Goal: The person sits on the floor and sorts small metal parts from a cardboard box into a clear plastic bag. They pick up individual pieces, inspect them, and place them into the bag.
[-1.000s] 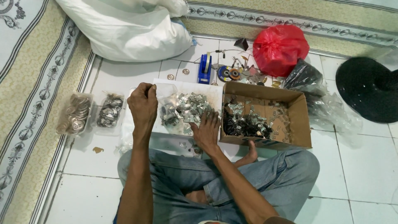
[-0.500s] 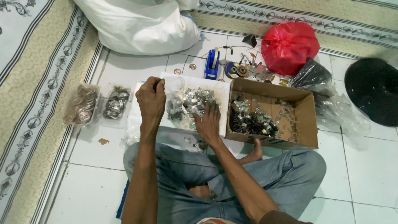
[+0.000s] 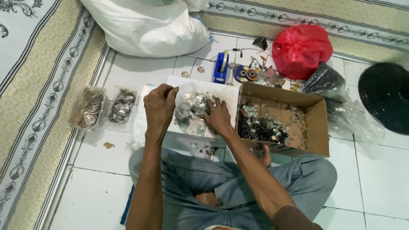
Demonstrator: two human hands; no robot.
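Metal bits are lying heaped in a clear plastic bag [image 3: 189, 106] on the white board [image 3: 226, 91], and I am watching both hands working there. My left hand [image 3: 158, 106] is pinching the bag's rim between thumb and fingers, lifting it, apparently to keep its mouth open. My right hand [image 3: 217, 117] is resting on the pile of small metal pieces [image 3: 197, 111], fingers spread and curled over them. Just beside it, the cardboard box [image 3: 317, 115] is holding more such pieces within reach.
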